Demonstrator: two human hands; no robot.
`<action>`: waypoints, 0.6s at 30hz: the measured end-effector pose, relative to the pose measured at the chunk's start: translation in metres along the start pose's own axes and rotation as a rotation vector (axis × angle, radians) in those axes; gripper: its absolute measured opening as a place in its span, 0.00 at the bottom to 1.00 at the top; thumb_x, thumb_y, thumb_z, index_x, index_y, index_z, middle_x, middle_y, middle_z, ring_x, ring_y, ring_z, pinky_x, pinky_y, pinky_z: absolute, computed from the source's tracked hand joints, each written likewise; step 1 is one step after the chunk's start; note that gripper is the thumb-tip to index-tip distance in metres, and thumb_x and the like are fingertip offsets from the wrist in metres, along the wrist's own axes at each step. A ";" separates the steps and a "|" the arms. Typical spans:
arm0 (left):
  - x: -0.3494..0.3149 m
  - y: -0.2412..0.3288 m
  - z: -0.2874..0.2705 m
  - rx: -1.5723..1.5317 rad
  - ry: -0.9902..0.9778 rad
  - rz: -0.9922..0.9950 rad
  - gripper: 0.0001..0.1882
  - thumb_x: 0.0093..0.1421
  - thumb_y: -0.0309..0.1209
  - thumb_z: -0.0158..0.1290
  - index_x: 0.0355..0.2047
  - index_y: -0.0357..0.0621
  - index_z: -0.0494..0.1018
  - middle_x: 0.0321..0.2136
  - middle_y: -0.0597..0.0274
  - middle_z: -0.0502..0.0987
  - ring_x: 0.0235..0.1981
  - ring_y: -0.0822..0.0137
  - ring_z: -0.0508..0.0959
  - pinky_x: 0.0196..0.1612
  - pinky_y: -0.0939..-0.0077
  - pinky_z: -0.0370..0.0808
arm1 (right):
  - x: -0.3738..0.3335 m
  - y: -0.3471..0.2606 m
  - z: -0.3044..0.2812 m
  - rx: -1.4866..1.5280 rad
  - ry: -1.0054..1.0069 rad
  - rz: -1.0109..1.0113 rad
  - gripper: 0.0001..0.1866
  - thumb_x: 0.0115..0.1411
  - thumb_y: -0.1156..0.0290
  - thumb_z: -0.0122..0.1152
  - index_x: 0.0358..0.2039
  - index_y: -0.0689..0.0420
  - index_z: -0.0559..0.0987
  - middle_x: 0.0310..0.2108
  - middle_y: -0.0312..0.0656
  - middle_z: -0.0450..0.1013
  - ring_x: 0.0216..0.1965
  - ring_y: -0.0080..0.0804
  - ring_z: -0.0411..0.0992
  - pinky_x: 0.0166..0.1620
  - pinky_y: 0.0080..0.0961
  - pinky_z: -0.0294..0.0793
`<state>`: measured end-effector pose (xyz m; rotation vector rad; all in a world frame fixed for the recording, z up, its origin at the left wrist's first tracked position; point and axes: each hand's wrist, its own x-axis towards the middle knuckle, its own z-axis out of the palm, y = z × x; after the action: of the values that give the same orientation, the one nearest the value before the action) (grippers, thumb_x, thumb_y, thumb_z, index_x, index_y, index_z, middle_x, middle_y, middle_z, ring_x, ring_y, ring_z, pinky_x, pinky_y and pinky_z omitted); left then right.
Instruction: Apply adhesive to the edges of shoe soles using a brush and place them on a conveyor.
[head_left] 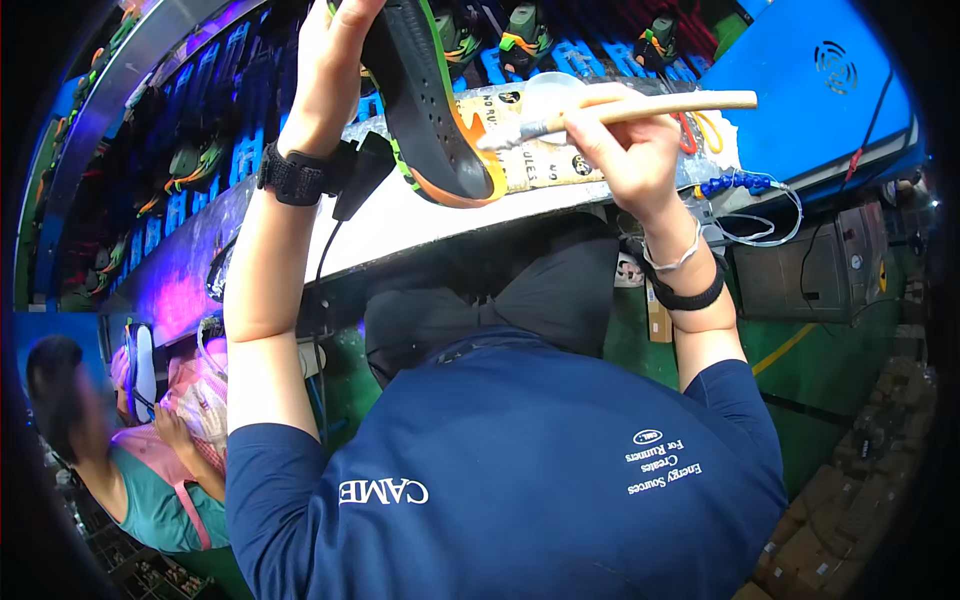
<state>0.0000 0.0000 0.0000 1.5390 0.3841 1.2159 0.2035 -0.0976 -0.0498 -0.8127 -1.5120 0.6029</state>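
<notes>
My left hand (335, 70) grips a shoe sole (435, 120) at its upper end; some of those fingers lie beyond the picture's top edge. The sole is tilted up over the bench, black inside with small holes, its rim orange and green. In my right hand (632, 150) is a brush (690, 103) with a pale wooden handle, pinched near its metal collar. White bristles point left, close to the sole's orange rim; whether they touch it I cannot tell. Behind my right fingers stands a translucent white bowl (552, 95), partly hidden.
Printed paper (545, 170) covers part of the white bench (400, 240). Beyond it, shoes (525, 40) stand on blue racks under violet light. A blue machine housing (800, 80) and a blue jointed hose (735, 184) are at right. A co-worker (150, 480) sits at lower left.
</notes>
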 end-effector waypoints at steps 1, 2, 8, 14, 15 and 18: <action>0.001 0.000 0.001 0.037 0.032 -0.025 0.20 0.54 0.43 0.44 0.39 0.39 0.64 0.28 0.63 0.71 0.28 0.76 0.71 0.31 0.83 0.68 | -0.003 -0.002 0.001 -0.041 -0.028 0.016 0.03 0.48 0.80 0.54 0.26 0.64 0.72 0.20 0.37 0.69 0.20 0.16 0.66 0.22 0.10 0.64; 0.001 0.000 0.001 0.074 0.064 -0.051 0.19 0.54 0.43 0.44 0.38 0.39 0.64 0.27 0.64 0.71 0.26 0.76 0.71 0.29 0.83 0.68 | -0.004 -0.003 0.002 -0.082 -0.056 0.032 0.03 0.47 0.80 0.55 0.24 0.65 0.72 0.19 0.36 0.68 0.20 0.15 0.66 0.21 0.09 0.64; 0.004 -0.015 0.011 0.078 0.149 0.095 0.23 0.54 0.42 0.44 0.44 0.38 0.61 0.36 0.64 0.68 0.36 0.76 0.67 0.39 0.81 0.64 | -0.002 0.007 0.011 -0.048 0.001 0.066 0.03 0.47 0.80 0.55 0.24 0.65 0.72 0.19 0.35 0.68 0.20 0.14 0.66 0.21 0.09 0.64; -0.001 -0.008 0.024 0.029 0.092 0.039 0.25 0.55 0.40 0.44 0.49 0.38 0.57 0.41 0.63 0.65 0.42 0.73 0.64 0.46 0.78 0.60 | 0.002 0.014 0.013 -0.077 0.090 0.004 0.03 0.47 0.79 0.55 0.24 0.64 0.72 0.18 0.35 0.69 0.20 0.14 0.67 0.23 0.10 0.65; 0.000 -0.009 0.025 0.030 0.091 0.039 0.25 0.55 0.40 0.44 0.49 0.38 0.57 0.41 0.63 0.65 0.42 0.73 0.64 0.46 0.78 0.60 | 0.004 0.015 0.013 -0.099 0.103 -0.015 0.03 0.47 0.79 0.55 0.24 0.64 0.72 0.17 0.35 0.69 0.20 0.14 0.67 0.23 0.10 0.65; 0.002 -0.011 0.026 0.037 0.078 0.118 0.26 0.54 0.40 0.45 0.49 0.38 0.56 0.43 0.62 0.64 0.44 0.72 0.63 0.48 0.77 0.58 | 0.006 0.016 0.014 -0.077 0.127 -0.031 0.03 0.47 0.79 0.56 0.24 0.64 0.72 0.16 0.34 0.68 0.19 0.13 0.66 0.22 0.10 0.65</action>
<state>0.0262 -0.0085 -0.0063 1.5669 0.3730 1.3704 0.1914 -0.0816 -0.0604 -0.8686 -1.4361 0.4637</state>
